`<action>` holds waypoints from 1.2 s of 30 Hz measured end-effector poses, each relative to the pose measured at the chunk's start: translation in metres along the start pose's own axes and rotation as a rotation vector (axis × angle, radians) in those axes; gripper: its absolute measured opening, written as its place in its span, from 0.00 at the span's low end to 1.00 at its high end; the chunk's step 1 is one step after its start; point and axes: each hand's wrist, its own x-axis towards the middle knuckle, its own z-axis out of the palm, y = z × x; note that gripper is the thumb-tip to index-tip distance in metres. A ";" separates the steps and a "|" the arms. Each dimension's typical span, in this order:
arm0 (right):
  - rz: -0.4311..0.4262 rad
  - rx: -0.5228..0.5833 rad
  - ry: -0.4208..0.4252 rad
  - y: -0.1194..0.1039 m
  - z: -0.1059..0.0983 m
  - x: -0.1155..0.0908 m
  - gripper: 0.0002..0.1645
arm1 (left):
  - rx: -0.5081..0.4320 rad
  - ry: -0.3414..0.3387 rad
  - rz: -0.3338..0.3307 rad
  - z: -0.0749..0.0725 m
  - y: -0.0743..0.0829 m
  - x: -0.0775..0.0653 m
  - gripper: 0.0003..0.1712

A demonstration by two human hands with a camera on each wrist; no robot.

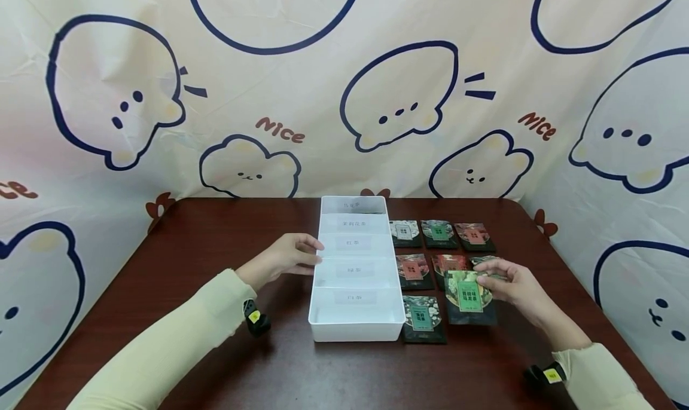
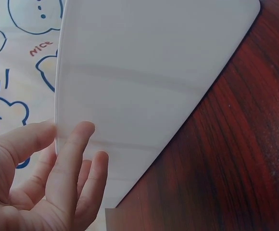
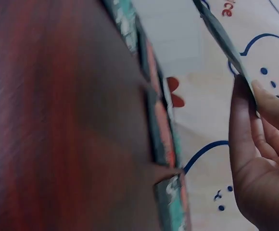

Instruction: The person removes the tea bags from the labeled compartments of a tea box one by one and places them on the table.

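My right hand (image 1: 514,284) pinches a green tea sachet (image 1: 468,302) at its upper right edge, between thumb and fingers. In the right wrist view the sachet (image 3: 226,43) appears edge-on, raised off the table. In the head view it overlaps the sachets lying behind it. At the left side of a long white divided box (image 1: 356,332), my left hand (image 1: 285,256) has its fingertips at the wall. The left wrist view shows loosely extended fingers (image 2: 84,132) along the box's outer wall (image 2: 144,57), with one digit right at the rim.
Several flat tea sachets lie in rows right of the box, among them a red one (image 1: 413,271), a white one (image 1: 405,233) and a teal one (image 1: 423,318). Labelled compartments run along the box. A patterned cloth (image 1: 317,99) hangs behind the dark wooden table (image 1: 215,230).
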 end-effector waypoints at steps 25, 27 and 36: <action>0.123 -0.195 -0.090 0.022 0.014 0.004 0.22 | 0.002 0.007 0.003 0.001 0.000 -0.001 0.17; 0.123 -0.210 -0.086 0.022 0.015 0.005 0.21 | -0.001 0.006 0.003 0.001 0.001 -0.001 0.17; 0.106 -0.265 -0.082 0.018 0.019 0.004 0.20 | -0.004 0.006 0.001 0.002 0.002 -0.002 0.17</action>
